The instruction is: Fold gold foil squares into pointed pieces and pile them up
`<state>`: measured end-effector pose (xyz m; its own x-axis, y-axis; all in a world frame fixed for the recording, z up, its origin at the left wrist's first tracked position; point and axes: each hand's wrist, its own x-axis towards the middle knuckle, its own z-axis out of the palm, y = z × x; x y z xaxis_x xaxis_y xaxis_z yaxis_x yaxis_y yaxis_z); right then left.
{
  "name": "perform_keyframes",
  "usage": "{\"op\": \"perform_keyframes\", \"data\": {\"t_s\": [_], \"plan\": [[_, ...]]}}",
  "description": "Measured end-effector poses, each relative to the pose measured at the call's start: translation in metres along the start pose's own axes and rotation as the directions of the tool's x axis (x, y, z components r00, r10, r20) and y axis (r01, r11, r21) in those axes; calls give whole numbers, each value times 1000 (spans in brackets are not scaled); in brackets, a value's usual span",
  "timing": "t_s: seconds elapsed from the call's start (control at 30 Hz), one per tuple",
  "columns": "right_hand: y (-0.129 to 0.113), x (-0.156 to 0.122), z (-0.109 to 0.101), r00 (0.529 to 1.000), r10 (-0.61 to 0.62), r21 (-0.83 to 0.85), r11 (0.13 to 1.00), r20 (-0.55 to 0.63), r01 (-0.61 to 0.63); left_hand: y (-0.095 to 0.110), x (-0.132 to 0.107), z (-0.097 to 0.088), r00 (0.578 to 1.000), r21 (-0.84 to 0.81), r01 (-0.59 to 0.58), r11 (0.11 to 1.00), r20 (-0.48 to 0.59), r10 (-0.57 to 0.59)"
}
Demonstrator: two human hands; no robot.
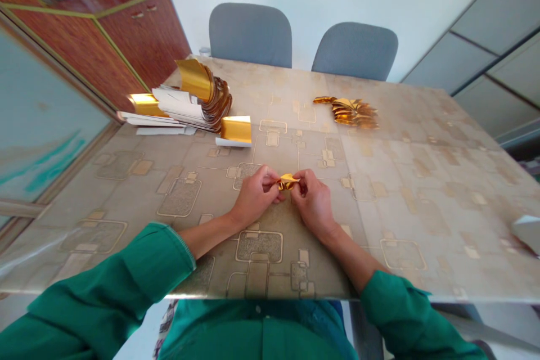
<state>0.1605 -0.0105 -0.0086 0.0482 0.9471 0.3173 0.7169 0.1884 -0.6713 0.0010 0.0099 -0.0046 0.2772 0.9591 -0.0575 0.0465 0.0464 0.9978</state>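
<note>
A small folded piece of gold foil paper (288, 181) sits between both my hands, low over the table (413, 169). My left hand (255, 197) pinches its left end with fingers closed. My right hand (313, 202) pinches the right end, fingers curled too. Both forearms wear green sleeves. A pile of folded gold pieces (350, 111) lies farther back on the right. At the back left a stack of gold and white paper sheets (189, 102) curls upward, and a single gold sheet (235, 131) lies beside it.
Two grey chairs (250, 35) stand at the table's far edge. A wooden cabinet (105, 34) lines the left wall. A white object (526, 232) pokes in at the right edge of the table.
</note>
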Motion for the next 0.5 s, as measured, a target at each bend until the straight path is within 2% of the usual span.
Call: {"op": "perform_keyframes", "data": {"t_s": [0.23,0.5], "plan": [[0,1,-1,999,-5,-8,1000,36,5,-4,1,1,998,94,-66,993,-6,67],[-2,0,-2,998,31,138,990,50,-38,3,5,-3,999,17,-11,1000,-37,11]]}}
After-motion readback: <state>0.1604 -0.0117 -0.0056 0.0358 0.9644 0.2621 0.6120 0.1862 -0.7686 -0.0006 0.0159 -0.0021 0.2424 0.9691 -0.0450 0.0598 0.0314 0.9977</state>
